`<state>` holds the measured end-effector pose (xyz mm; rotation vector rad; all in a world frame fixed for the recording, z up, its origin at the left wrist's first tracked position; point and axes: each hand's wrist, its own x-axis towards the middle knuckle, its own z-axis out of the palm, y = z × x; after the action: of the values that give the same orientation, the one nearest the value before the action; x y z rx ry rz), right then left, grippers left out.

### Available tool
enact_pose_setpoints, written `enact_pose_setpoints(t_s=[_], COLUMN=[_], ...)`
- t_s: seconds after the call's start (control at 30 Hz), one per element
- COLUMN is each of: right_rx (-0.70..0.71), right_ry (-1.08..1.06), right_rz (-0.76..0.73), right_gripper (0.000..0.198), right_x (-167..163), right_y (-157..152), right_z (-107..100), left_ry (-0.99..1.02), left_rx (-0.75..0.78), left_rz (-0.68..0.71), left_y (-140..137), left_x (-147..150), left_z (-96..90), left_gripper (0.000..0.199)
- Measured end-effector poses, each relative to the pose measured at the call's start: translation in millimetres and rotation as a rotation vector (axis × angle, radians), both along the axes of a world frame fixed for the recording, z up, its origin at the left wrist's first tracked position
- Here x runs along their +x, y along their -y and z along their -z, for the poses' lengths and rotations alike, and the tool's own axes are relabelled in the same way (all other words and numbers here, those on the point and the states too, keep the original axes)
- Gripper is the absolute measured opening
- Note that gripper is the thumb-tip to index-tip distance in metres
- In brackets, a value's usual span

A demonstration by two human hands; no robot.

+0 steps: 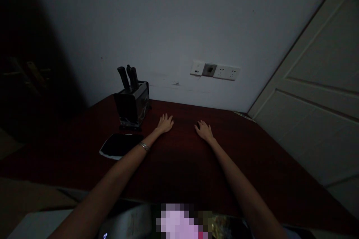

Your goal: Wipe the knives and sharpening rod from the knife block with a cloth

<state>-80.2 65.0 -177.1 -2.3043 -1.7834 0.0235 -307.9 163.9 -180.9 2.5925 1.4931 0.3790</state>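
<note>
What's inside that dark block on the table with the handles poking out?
At least three black handles stick up from the top of the block. Whatever they're attached to is hidden inside by its walls.

Boxy black knife block (129, 106) on the left of the dark-red flat-topped counter (182, 149), slim black handles (123, 77) standing in it, flat black white-edged sheet (120, 145) before the block, rectangular white sockets (226, 72) on the pale wall (168, 26) behind, panelled white door (316, 63) on the right
</note>
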Motion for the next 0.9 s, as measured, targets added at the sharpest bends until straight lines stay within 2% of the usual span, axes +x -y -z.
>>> enact_pose_setpoints(t_s=[0.57,0.9], right_rx=[0.041,0.043], right_ry=[-0.008,0.004], right_rz=[0.017,0.016], right_gripper=[0.052,0.052], right_x=[-0.3,-0.6], right_y=[2.3,2.4], right_z=[4.8,5.0], left_ry=[-0.057,-0.036], left_rx=[0.02,-0.006], left_rz=[0.009,0.013], left_y=[-2.0,6.1], left_x=[-1.7,-2.4], left_z=[4.2,-5.2], left_gripper=[0.052,0.052])
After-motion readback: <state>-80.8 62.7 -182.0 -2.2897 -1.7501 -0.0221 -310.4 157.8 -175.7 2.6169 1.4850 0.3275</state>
